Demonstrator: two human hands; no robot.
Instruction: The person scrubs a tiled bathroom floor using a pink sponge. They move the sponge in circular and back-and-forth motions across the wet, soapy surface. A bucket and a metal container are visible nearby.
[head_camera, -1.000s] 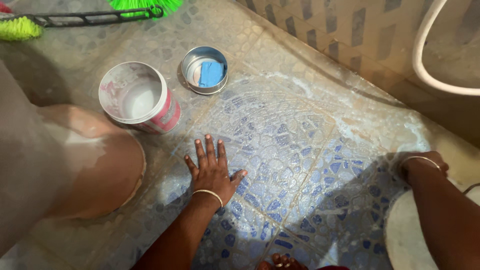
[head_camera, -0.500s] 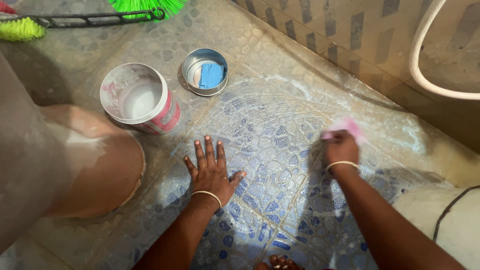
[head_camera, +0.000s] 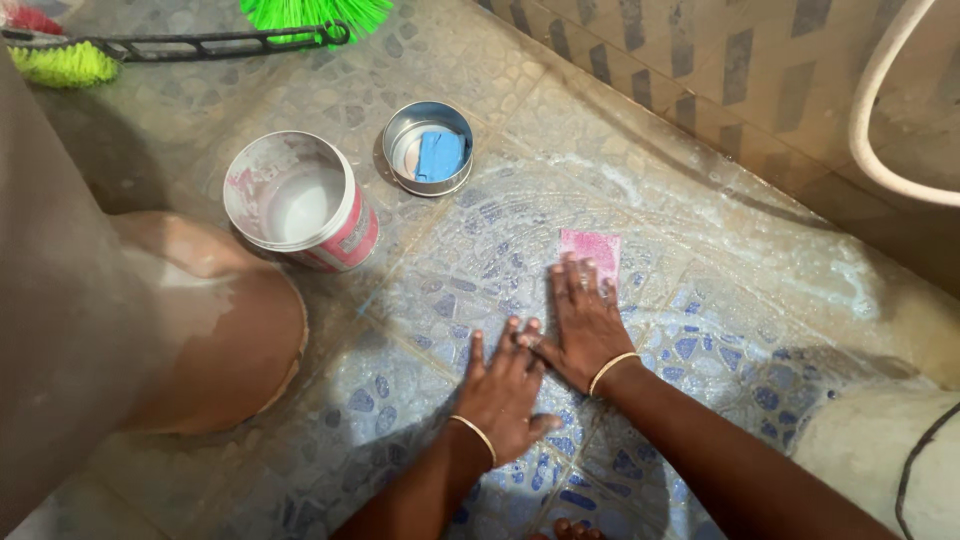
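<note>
The work in hand is the scrubbing of a wet, soapy tiled floor (head_camera: 700, 250), and by the look of it the stroke is at mid-sweep. The right hand (head_camera: 585, 320) lies flat, fingers together and stretched forward, pressing a pink scrub pad (head_camera: 590, 247) against the tiles just beyond the fingertips; the pad sits between the hand and the foamy streak near the wall. The left hand (head_camera: 505, 390) is planted palm-down beside it, fingers slightly spread, its fingertips touching the right hand's edge, holding nothing. A pink-and-white plastic tub (head_camera: 300, 200) and a small steel tin with a blue soap bar (head_camera: 430, 150) stand well apart on the far left, with green brushes (head_camera: 300, 15) beyond. The next pass would seem to call for firm downward pressure and a steady brace, since the tiles look slick, though how much lather remains is hard to judge. Half a second ago the right hand was further right; it has swept left to meet the left hand, which has shifted nearer.
</note>
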